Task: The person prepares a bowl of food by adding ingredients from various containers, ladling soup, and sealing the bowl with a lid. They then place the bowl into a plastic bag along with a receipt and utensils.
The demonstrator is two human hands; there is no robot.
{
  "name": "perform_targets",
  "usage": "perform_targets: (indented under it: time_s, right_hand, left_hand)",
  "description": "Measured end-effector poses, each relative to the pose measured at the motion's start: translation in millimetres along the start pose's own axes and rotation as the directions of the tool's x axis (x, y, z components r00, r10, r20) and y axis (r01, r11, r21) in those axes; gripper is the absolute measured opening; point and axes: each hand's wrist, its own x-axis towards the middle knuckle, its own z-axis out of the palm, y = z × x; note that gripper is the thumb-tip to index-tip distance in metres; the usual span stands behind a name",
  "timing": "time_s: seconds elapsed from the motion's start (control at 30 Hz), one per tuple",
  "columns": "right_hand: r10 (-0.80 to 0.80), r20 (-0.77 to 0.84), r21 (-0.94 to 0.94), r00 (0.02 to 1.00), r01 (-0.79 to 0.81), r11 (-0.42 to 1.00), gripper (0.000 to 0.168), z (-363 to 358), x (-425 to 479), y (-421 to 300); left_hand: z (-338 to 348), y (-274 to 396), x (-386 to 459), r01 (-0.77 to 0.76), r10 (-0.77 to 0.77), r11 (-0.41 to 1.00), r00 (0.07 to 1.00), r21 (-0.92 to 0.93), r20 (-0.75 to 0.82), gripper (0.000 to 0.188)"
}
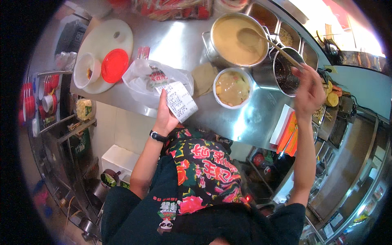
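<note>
My left hand holds a printed paper receipt between thumb and fingers, over the near edge of a white plastic bag. My right hand, slightly blurred, is at the handle of a long ladle. The ladle's bowl lies in the tan sauce of a large steel pot. In front of that pot stands a round white tub of food covered with tan sauce. A dark-crusted steel pot stands just behind my right hand. Whether my right fingers are fully closed is blurred, but the handle ends in them.
On a round white cutting board at left are a white bowl and a red lid. An orange cloth with a metal utensil lies at the counter's right edge. Steel containers line the back right. Skewered food is at far right.
</note>
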Motion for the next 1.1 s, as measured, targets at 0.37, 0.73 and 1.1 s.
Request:
perform_targets:
  time_s: [0.37, 0.73, 1.1]
  right_hand:
    - [0.478, 0.156, -0.136, 0.864, -0.461, 0.877, 0.023, 99.4, 22.1, 78.9]
    - [0.652, -0.134, 0.321, 0.746, -0.590, 0.741, 0.025, 19.1, -66.6, 39.5]
    - [0.797, -0.443, 0.176, 0.411, -0.832, 0.527, 0.068, -43.9, -129.9, 119.3]
  left_hand:
    - [-17.5, 6.1, -7.5, -0.030, 0.038, 0.995, 0.996, 0.092, -0.084, 0.044]
    - [1.1, -5.9, -33.6, -0.006, 0.880, -0.339, 0.351, 0.941, 0.319, 0.029]
    - [66.9, -72.1, 61.1, -0.276, 0.254, 0.121, 0.937, 0.953, 0.239, 0.041]
